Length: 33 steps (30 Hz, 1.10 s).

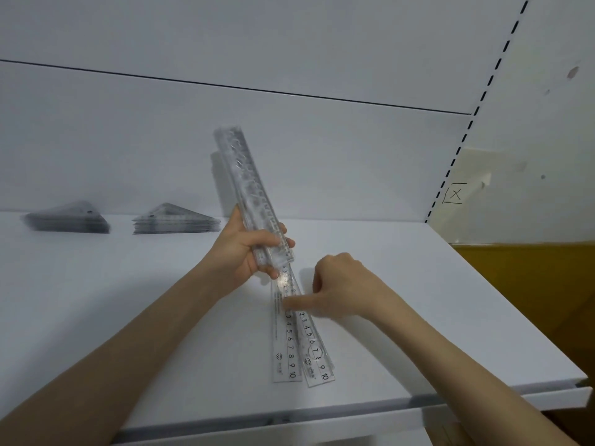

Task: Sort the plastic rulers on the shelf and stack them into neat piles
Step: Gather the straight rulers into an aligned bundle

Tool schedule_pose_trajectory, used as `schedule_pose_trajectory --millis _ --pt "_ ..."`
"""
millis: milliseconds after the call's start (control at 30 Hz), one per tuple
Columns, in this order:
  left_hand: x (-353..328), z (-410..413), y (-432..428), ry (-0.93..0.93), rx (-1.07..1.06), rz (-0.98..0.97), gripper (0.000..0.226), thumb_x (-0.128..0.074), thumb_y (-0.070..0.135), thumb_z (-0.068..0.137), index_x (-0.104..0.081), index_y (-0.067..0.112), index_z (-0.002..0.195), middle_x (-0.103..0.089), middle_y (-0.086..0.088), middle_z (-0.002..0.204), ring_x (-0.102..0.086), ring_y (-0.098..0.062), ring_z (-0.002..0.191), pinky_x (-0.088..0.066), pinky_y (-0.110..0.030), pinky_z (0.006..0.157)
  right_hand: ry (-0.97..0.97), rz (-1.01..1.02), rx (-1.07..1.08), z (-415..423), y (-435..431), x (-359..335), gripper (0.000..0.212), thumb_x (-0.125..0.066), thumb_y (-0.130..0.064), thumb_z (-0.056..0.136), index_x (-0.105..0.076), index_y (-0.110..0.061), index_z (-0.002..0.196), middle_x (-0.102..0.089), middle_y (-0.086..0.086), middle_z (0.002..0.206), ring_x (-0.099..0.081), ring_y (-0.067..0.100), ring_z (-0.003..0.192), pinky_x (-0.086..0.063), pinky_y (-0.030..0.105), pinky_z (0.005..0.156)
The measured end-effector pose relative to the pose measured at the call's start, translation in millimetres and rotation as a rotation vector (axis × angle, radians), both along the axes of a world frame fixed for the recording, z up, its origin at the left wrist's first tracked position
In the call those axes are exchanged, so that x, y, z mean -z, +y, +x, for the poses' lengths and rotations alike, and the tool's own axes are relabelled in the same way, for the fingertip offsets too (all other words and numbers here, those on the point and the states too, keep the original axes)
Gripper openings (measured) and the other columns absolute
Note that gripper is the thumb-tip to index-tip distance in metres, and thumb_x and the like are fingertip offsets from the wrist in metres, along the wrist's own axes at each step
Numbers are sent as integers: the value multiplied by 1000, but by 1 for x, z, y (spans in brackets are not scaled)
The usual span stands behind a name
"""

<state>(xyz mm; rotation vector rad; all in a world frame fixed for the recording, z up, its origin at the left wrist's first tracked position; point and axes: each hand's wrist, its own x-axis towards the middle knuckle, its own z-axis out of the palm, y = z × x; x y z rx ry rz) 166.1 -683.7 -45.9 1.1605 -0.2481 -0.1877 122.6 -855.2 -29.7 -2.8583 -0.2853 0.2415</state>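
My left fingers (267,241) clamp a bundle (248,169) above two loose rulers (291,349), right fingers (317,284) curled there, grip unclear, triangle stacks (175,220) far left.

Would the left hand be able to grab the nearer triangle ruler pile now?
Probably not yet. The way across the shelf to the nearer triangle pile looks free, but the left hand is full: it grips a bundle of long rulers and would likely need to set them down first.

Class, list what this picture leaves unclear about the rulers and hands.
Head view, ruler bundle in left hand: count lost to motion blur.
Head view, left triangle stack and right triangle stack: counts blurred, small.
Head view, right hand on flat rulers: pressing or pinching, blurred.
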Motion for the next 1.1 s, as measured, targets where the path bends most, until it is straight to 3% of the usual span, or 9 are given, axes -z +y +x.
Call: schedule_pose_trajectory --millis 100,167,267,367,433,633,800,967,1100 --pt "1 0 -1 4 -8 2 57 -51 -19 80 -39 25 114 -57 -14 89 -68 -32 77 -43 -29 38 -20 -61 -52 -7 11 -1 60 -74 -57 70 -32 -16 54 -34 1 58 -33 18 51 -25 29 45" --pt "2 -1 -1 0 0 5 55 -51 -19 80 -40 25 112 -57 -14 88 -67 -33 78 -43 -29 38 29 -4 -47 -5 13 -2 52 -74 -47 74 -37 -16 54 -38 1 58 -35 17 51 -27 28 46" --pt "1 -1 -1 -3 17 4 58 -50 -19 80 -40 26 116 -58 -14 87 -67 -33 79 -44 -30 38 108 102 16 2 9 1 36 -73 -42 76 -59 -10 66 -58 3 68 -52 19 65 -40 26 56" --pt "0 -2 0 -2 22 -6 60 -51 -19 80 -39 26 118 -57 -13 86 -68 -31 77 -44 -30 37 150 214 68 8 2 4 30 -71 -30 81 -61 -11 61 -60 3 64 -54 17 65 -42 25 63" --pt "0 -1 0 -4 25 -10 63 -57 -18 75 -40 26 118 -57 -14 87 -68 -31 77 -44 -30 37 160 270 94 11 -2 6 33 -69 -25 84 -57 -13 56 -58 1 58 -52 13 60 -40 23 59" --pt "0 1 0 -10 33 -17 62 -52 -19 79 -40 28 119 -58 -13 87 -67 -32 80 -44 -30 38 -40 202 124 8 -2 17 51 -73 -55 72 -54 -10 60 -54 1 57 -46 16 53 -34 26 50" --pt "2 1 0 -10 48 -24 63 -55 -19 76 -40 28 115 -59 -13 87 -66 -33 80 -44 -30 38 78 198 120 15 2 11 42 -79 -47 68 -57 -11 69 -55 -1 65 -50 16 62 -35 25 50" --pt "2 1 1 -1 72 -38 65 -62 -10 66 -41 29 113 -60 -12 87 -66 -33 81 -45 -31 39 273 566 137 21 -19 9 35 -73 -28 82 -54 -10 58 -54 6 52 -44 17 47 -35 20 44" --pt "1 -1 0 -12 119 -21 67 -66 -6 67 -39 28 118 -58 -12 90 -66 -33 83 -47 -33 40 100 938 83 25 -38 0 29 -61 -15 93 -56 -7 65 -55 2 53 -46 14 46 -35 19 43"
